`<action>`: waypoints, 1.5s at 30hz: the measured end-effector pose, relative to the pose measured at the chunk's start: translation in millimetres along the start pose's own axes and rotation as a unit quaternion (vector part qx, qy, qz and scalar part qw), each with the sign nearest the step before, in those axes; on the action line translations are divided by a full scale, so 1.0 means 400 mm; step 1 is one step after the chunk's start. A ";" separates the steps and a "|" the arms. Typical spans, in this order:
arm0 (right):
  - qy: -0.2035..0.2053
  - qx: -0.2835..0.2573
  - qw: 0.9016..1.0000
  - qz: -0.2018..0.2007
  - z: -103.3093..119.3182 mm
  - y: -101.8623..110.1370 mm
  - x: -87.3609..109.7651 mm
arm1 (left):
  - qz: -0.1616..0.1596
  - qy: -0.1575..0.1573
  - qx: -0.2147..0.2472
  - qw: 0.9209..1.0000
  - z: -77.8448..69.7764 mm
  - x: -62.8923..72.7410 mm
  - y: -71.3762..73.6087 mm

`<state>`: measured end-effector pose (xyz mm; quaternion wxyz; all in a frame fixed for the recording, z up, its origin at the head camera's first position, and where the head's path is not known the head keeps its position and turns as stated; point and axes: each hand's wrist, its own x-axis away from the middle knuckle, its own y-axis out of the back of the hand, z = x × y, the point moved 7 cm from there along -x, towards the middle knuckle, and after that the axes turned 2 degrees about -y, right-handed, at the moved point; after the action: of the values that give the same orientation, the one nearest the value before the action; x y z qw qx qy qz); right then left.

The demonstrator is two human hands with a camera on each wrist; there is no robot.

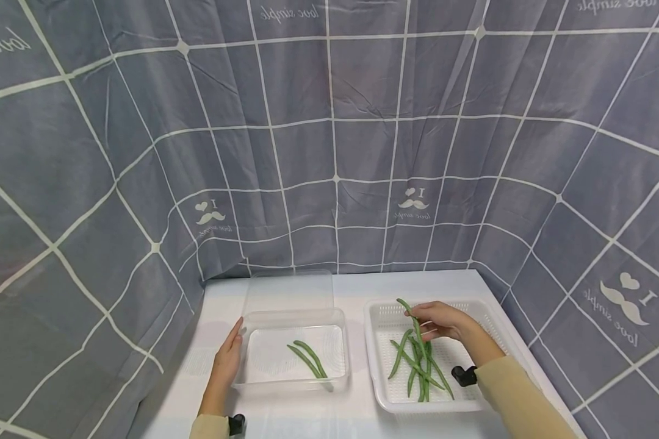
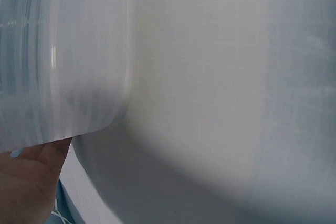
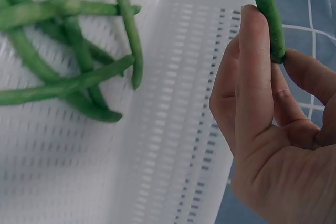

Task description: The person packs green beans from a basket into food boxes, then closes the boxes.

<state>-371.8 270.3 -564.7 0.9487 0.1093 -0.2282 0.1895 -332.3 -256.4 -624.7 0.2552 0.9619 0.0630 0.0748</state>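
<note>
My right hand [image 1: 442, 320] is above the white perforated basket [image 1: 371, 353] and pinches one green bean [image 3: 266, 14] between thumb and fingers. In the right wrist view the bean's lower end shows at the fingertips. Several more green beans [image 3: 79, 82] lie crossed over one another in the basket. My left hand [image 1: 227, 360] rests against the left side of a clear plastic container [image 1: 337, 316], its fingers extended along the wall. Two green beans [image 1: 309, 353] lie side by side in that container, toward its right front. In the left wrist view the container wall [image 2: 89, 66] partly covers the fingers.
A clear flat lid [image 1: 291, 289] lies on the white table [image 1: 357, 280] behind the container. The basket stands to the container's right with a narrow strip of table between them. Grey checked curtain [image 1: 362, 152] hangs behind and along both sides.
</note>
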 end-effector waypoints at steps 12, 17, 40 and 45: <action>0.023 -0.022 0.999 0.034 0.084 -0.094 -0.049 | -0.003 0.003 0.004 1.000 0.004 -0.003 0.003; 0.027 -0.030 0.999 0.035 0.114 -0.137 -0.070 | -0.003 0.002 0.003 1.000 0.007 -0.005 0.001; 0.030 -0.043 0.997 0.060 0.187 -0.286 -0.147 | -0.016 -0.001 -0.003 1.000 -0.007 0.003 0.009; 0.030 -0.039 0.997 0.066 0.193 -0.320 -0.157 | -0.013 0.002 -0.003 1.000 -0.005 0.002 0.007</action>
<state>-401.5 112.3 -542.7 0.9440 0.0509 -0.2142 0.2459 -331.7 -257.8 -621.5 0.2587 0.9601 0.0763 0.0737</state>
